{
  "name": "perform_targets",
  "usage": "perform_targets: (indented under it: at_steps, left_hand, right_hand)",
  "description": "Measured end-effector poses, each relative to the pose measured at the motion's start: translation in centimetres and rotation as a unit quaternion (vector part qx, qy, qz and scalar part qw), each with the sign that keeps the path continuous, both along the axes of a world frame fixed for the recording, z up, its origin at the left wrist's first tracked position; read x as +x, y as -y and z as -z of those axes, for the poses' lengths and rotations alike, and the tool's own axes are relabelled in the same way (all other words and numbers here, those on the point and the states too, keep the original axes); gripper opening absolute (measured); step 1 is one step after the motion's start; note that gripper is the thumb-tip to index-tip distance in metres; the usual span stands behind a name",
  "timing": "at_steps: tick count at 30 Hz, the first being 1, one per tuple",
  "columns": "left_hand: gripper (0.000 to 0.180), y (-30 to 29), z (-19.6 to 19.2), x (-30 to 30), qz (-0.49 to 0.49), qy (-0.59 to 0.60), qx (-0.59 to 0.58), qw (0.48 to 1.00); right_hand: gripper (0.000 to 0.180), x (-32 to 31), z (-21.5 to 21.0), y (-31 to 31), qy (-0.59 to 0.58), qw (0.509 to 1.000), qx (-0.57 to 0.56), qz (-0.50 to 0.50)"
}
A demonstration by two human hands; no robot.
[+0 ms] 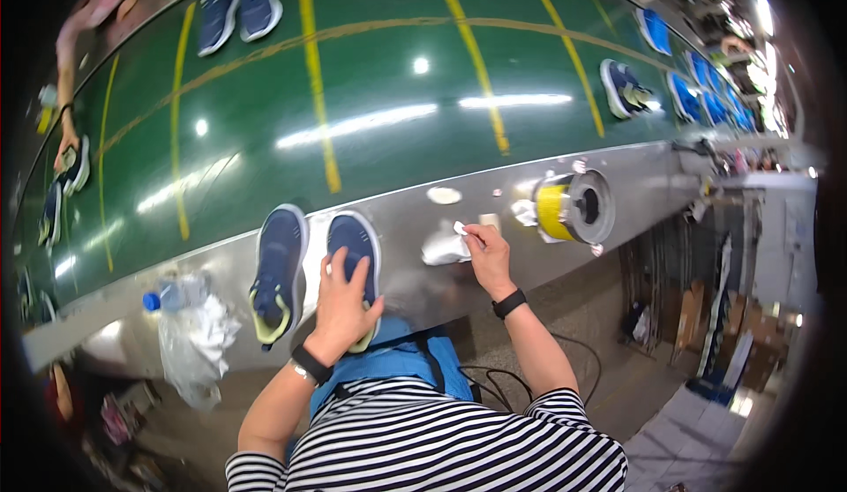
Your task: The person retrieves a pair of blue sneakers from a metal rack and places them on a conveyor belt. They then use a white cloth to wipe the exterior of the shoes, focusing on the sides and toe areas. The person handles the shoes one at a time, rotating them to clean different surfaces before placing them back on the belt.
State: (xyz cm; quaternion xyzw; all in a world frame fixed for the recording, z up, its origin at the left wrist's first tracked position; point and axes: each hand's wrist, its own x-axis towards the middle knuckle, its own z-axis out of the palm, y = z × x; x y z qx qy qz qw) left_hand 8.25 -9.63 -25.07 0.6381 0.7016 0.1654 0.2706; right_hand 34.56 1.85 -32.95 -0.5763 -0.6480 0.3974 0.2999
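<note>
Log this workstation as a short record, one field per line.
Left hand: rests on the right shoe of a navy pair; grip unclear
Right hand: pinches a small white piece above a white wad
Beside the left hand: left shoe
Right of the right hand: yellow-banded tin
Surface: metal ledge along a green belt with yellow lines
Far left of ledge: blue-capped bottle, clear bag
Co-worker: hand on a dark shoe
</note>
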Motion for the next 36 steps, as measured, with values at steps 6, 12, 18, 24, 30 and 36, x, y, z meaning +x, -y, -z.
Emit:
perform_targets:
  at_steps: [6,12,18,24,30,36]
  left_hand:
    - [0.063,-0.1,0.5,0.6,-0.007,0.02,0.02,1.0]
    - [0.065,-0.2,0.0,0.9,-0.015,-0.008,-0.012,1.0]
    - [0.065,-0.2,-0.1,1.0,-0.018,-0.012,-0.022,1.0]
    - [0.064,-0.3,-0.2,1.4,-0.022,-0.011,-0.015,1.0]
    - [0.069,0.2,-0.6,0.1,-0.023,0.012,0.003,1.0]
    - [0.078,0.8,0.6,0.5,-0.029,0.025,0.01,0.999]
  right_hand:
    - [0.014,10.7,-11.6,-3.8,-0.116,0.982,-0.077,0.127]
    - [0.011,17.9,-11.1,-9.1,0.256,0.955,0.098,0.116]
    - [0.011,18.8,-7.6,-9.9,0.357,0.927,0.071,0.089]
    - [0.011,18.9,-8.3,-10.0,0.337,0.935,0.049,0.099]
    - [0.012,16.1,-11.0,-9.3,0.105,0.975,0.011,0.197]
    - [0.018,6.6,-13.1,-3.0,-0.05,0.998,0.013,0.02]
